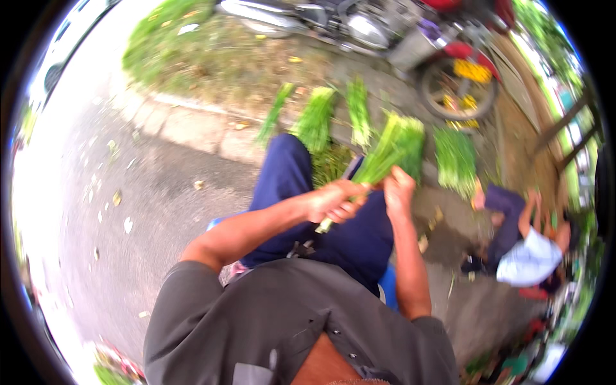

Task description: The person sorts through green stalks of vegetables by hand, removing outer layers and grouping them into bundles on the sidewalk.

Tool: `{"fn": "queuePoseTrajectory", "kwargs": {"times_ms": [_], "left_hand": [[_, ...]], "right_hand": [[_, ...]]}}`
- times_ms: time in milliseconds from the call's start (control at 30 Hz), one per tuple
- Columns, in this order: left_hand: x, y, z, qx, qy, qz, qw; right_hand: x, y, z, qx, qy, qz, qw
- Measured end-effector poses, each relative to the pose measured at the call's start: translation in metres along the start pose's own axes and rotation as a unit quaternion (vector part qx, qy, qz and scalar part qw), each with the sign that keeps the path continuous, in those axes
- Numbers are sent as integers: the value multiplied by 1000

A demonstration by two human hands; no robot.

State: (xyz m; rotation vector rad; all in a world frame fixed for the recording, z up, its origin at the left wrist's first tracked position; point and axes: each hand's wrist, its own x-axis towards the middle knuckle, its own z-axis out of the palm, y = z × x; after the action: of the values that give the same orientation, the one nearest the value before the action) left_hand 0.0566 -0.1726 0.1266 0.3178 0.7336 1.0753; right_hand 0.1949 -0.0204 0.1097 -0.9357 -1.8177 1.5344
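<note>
My left hand (338, 201) is closed around the lower part of a bundle of long thin green stalks (385, 149), whose pale ends poke out below the fist. The bundle slants up and to the right. Beside it, my right hand (398, 185) has its fingers drawn together against the stalks; blur hides whether something thin is pinched there. More bunches of green stalks lie beyond my knees: a thin one (275, 113), a wider one (315, 118), a narrow one (358, 113) and a broad one (455, 161) to the right. Loose greens (331, 166) show between my knees.
A parked motorcycle (368, 31) stands beyond the bunches, its wheel (457, 89) near them. A stone kerb (192, 127) borders grass, with asphalt (159, 202) and fallen leaves at the left. To the right another person (529, 257) in a light blue shirt sits close to the broad bunch.
</note>
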Motion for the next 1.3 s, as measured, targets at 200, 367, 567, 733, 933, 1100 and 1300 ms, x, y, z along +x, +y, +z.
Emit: {"fn": "queuePoseTrajectory", "kwargs": {"times_ms": [200,367,567,733,933,1100,1300], "left_hand": [[3,-16,11,22,-147,-15,989],[12,-31,10,9,-138,41,990],[14,-11,-2,3,-96,123,988],[24,-4,-15,-3,-53,161,985],[29,-8,-19,6,-27,145,989],[23,-10,-15,29,-18,94,995],[42,-47,-5,85,-2,-1,996]], "right_hand": [[24,56,-68,140,119,84,979],[37,75,-95,129,73,97,984],[15,97,-8,-59,-127,53,989],[-7,37,29,59,-147,175,972],[-23,11,34,244,-241,162,925],[-44,-50,63,302,-134,223,917],[-10,-2,35,344,-37,207,915]]}}
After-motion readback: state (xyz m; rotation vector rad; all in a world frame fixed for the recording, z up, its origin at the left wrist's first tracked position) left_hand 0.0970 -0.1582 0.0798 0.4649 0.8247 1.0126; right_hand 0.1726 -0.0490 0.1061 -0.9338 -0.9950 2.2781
